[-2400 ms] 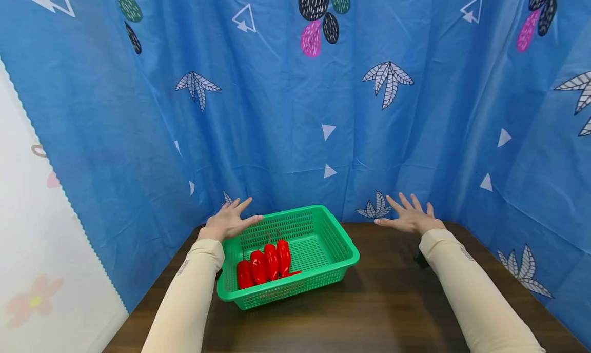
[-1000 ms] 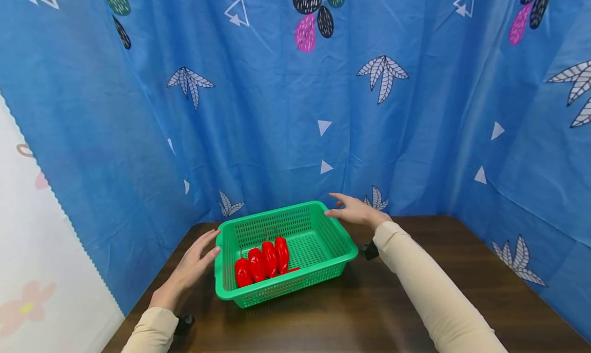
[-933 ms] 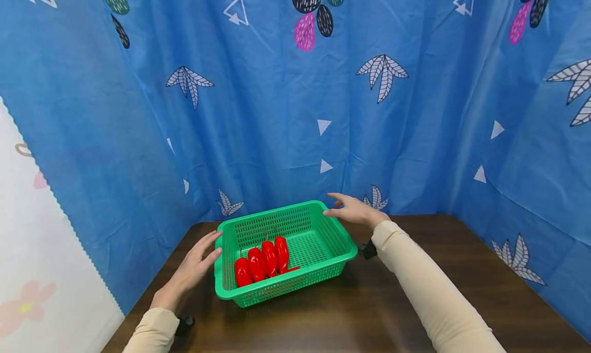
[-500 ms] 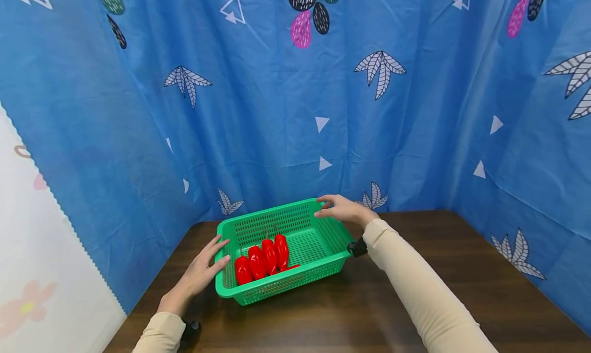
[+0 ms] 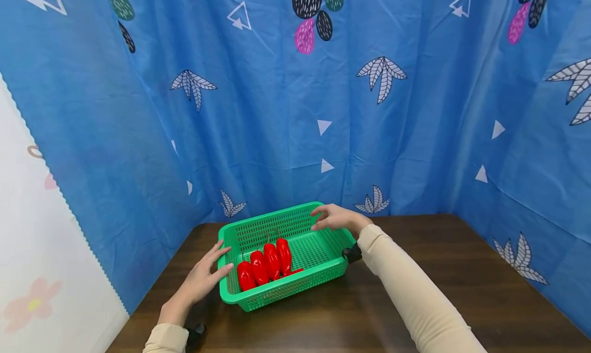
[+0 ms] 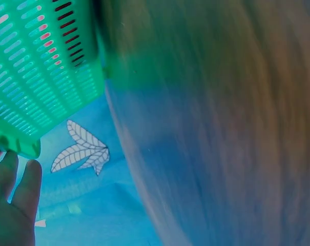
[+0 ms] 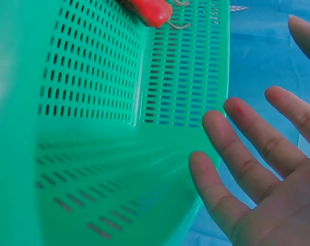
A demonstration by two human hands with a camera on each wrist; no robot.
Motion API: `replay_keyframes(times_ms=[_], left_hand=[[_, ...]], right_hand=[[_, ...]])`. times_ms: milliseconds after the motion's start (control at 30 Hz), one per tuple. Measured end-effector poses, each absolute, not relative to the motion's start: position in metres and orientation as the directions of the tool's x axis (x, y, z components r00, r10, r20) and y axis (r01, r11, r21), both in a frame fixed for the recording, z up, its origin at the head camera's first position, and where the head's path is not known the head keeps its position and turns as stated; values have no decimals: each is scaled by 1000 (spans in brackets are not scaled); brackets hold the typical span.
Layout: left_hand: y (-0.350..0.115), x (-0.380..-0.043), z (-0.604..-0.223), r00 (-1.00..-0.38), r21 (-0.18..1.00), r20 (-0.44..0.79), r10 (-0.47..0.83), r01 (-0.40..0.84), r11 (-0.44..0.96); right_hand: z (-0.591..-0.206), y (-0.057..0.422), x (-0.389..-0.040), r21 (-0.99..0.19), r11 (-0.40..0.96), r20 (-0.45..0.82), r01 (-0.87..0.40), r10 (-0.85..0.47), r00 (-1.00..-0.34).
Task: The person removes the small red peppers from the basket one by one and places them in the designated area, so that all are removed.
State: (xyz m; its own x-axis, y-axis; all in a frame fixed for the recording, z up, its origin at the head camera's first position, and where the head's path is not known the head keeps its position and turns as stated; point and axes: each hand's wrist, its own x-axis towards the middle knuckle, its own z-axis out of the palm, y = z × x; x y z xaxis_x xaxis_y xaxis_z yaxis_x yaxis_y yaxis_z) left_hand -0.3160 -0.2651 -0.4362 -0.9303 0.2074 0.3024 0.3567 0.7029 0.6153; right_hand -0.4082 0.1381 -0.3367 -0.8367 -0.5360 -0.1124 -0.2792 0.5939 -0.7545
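A green slotted plastic basket (image 5: 295, 287) stands on the table, its left half holding several glossy red peppers (image 5: 259, 268) with thin stems. My left hand (image 5: 198, 281) is at the basket's left rim with its fingers loosely spread. In the left wrist view its fingertips (image 6: 32, 171) meet the rim or lie just in front of it. Over the back right corner is my right hand (image 5: 339, 218), relaxed and holding nothing. Seen from the right wrist, its fingers (image 7: 242, 159) are spread beside the rim; whether they touch it I cannot tell.
Dark brown table (image 5: 415, 286) stretches to the right and in front of the basket. A blue patterned curtain (image 5: 258, 137) hangs behind and on both sides. White flowered cloth (image 5: 37, 250) is at the left. A black wrist device (image 5: 352, 253) sits under the right wrist.
My left hand has come from above the basket's back left corner down to its left rim. My right hand has moved left to the back right corner. The peppers have stayed in the basket.
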Motion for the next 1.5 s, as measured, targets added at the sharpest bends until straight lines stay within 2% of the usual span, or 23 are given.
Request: replay_keyframes(times_ms=[600, 1200, 1500], left_hand=[[-261, -301, -431, -965, 693, 223, 135, 255, 675], [-262, -287, -421, -972, 641, 196, 132, 229, 733], [-263, -283, -419, -971, 633, 190, 145, 234, 738]], right_hand=[[-347, 108, -410, -802, 549, -141, -233, -554, -820], [-369, 74, -413, -777, 595, -228, -207, -571, -789], [-379, 60, -411, -737, 645, -249, -201, -535, -807]])
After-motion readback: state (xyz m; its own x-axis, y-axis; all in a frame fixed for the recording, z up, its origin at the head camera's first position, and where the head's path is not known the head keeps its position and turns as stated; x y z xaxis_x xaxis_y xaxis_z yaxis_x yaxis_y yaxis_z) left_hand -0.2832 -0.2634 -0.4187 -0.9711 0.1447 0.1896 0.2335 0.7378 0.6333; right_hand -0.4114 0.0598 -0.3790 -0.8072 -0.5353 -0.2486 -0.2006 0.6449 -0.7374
